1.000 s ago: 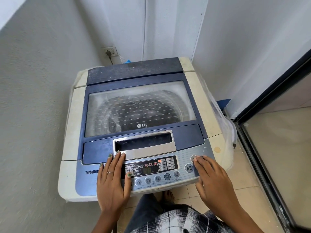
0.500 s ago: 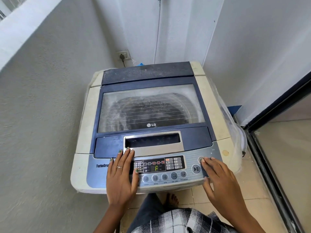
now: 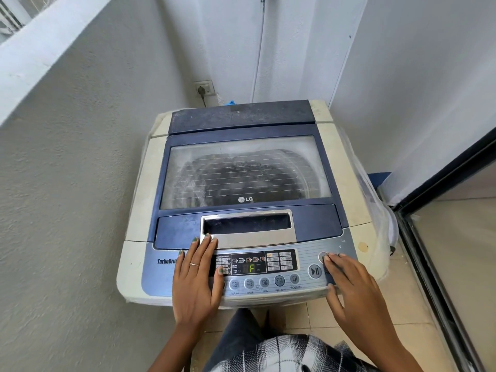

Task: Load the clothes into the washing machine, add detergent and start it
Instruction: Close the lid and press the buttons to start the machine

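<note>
The washing machine [image 3: 241,205] stands in the corner with its lid [image 3: 245,171] closed, the display [image 3: 251,268] showing a green "F". The left hand [image 3: 197,280] lies flat on the control panel [image 3: 306,260], fingers straight and together, holding nothing. The right hand [image 3: 351,288] rests spread, one fingertip on the round button [image 3: 323,256] at the panel's right end

Narrow daylit corner bounded by a grey textured wall [image 3: 80,170] at left and smooth white walls [image 3: 416,76] behind and right, with a wall socket [image 3: 205,88], beige tiled floor [image 3: 316,315], and dark-framed sliding door [image 3: 440,264].
</note>
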